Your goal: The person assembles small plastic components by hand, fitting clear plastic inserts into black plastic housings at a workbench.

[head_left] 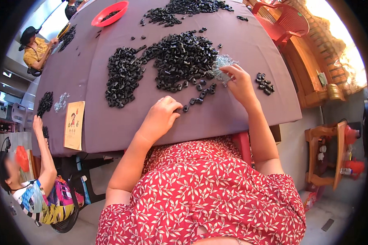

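My left hand (161,116) is closed with fingers curled at the near side of the table, beside a loose black plastic piece (186,108). Whatever sits at its fingertips is too small to make out. On the right, my right hand (240,85) has thumb and fingers drawn together at the edge of a heap of small silvery metal pieces that look like springs (225,61). Any piece in that pinch is hidden. A large heap of small black plastic pieces (184,57) lies ahead of both hands, and a second heap (122,77) adjoins it on the left.
A few black pieces (265,83) lie near the table's right edge. Farther off are a red bowl (110,14) and another black heap (196,6). A yellow booklet (74,125) lies left. Two people work along the left edge; a red chair (288,20) stands far right.
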### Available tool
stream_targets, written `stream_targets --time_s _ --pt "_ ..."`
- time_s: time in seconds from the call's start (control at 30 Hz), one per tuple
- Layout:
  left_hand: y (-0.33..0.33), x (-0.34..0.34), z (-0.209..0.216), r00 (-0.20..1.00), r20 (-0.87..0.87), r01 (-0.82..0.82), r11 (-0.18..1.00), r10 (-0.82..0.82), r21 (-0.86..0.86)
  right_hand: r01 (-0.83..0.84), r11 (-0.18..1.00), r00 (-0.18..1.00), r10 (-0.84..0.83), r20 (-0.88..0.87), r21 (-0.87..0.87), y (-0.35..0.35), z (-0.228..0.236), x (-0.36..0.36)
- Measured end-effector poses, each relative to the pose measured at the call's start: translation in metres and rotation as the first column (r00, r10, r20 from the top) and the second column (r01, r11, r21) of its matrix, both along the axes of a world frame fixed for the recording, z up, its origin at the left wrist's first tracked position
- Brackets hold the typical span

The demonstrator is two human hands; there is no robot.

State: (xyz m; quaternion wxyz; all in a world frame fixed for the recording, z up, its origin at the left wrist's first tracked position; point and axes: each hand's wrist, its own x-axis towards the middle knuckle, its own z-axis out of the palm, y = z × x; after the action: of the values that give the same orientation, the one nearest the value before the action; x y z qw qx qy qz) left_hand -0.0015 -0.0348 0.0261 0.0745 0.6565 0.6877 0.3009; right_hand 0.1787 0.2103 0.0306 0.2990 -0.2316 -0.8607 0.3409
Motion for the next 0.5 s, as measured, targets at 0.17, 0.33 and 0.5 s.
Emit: stream_targets --time_s 0.17,0.33,0.5 --pt "0.011 0.015 0.012 0.999 0.036 -0.018 0.999 0.019 -0.028 0.077 0.992 0.988 -0.089 0.125 0.100 -0.004 -0.007 0.028" --pt "0.025 0.016 0.000 0.999 0.046 0.002 0.996 0.002 -0.092 0.058 0.912 0.981 -0.128 0.147 0.407 -0.017 -0.018 0.035" --pt "0.043 0.020 -0.013 0.996 0.078 -0.052 0.998 0.048 0.042 0.110 0.977 0.994 -0.108 -0.019 0.182 -0.021 -0.021 0.032"
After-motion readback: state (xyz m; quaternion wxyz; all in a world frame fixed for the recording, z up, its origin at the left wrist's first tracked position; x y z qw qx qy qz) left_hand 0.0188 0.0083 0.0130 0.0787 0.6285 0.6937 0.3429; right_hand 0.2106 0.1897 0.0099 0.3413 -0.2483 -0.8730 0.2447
